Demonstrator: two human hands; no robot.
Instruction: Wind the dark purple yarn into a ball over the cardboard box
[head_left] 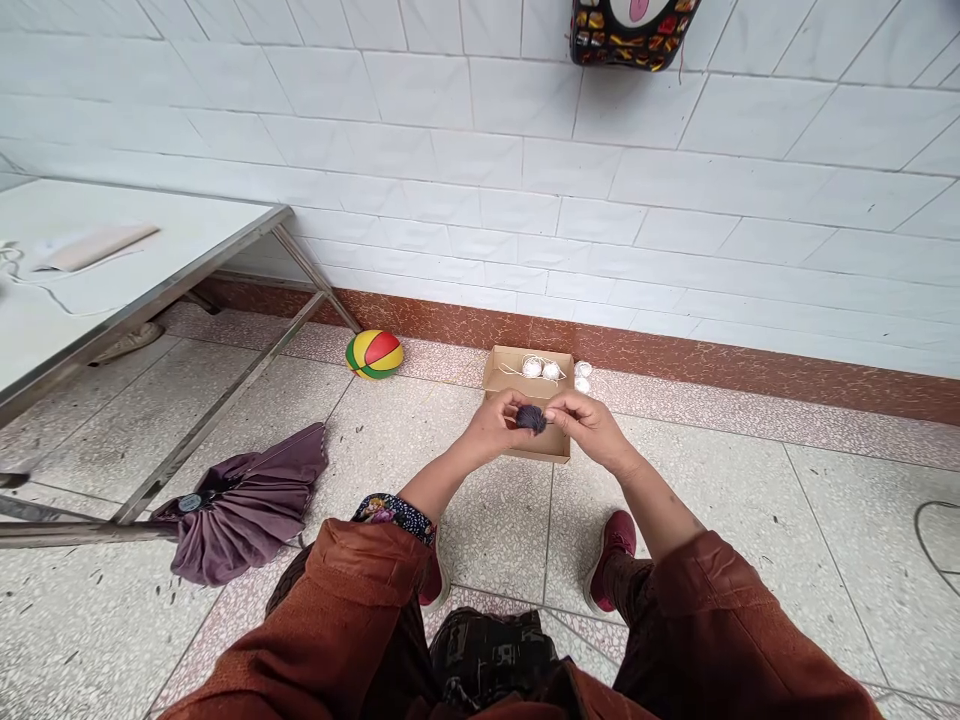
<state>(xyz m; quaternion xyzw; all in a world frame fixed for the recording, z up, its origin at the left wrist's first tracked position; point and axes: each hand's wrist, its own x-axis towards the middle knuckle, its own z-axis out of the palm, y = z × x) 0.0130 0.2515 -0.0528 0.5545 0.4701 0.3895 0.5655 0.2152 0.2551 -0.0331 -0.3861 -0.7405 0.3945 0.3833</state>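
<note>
A small dark ball of yarn (pixel 530 418) sits between my two hands, above an open cardboard box (pixel 525 353) on the floor. My left hand (pixel 493 428) grips it from the left, thumb below and fingers above. At its right side, the fingertips of my right hand (pixel 591 428) are pinched together; any strand between them is too fine to see. Inside the box, near its far side, lie white balls of yarn (pixel 532 369) with loose thread around them. More white balls (pixel 583 377) rest on the floor beside the box.
A striped ball (pixel 374 355) lies by the wall near the metal-framed table (pixel 217 245). A folded purple umbrella (pixel 251 505) is at the table's foot. On the far right a dark cable (pixel 921 535) loops over the floor. A patterned bag (pixel 634 45) hangs on the tiled wall.
</note>
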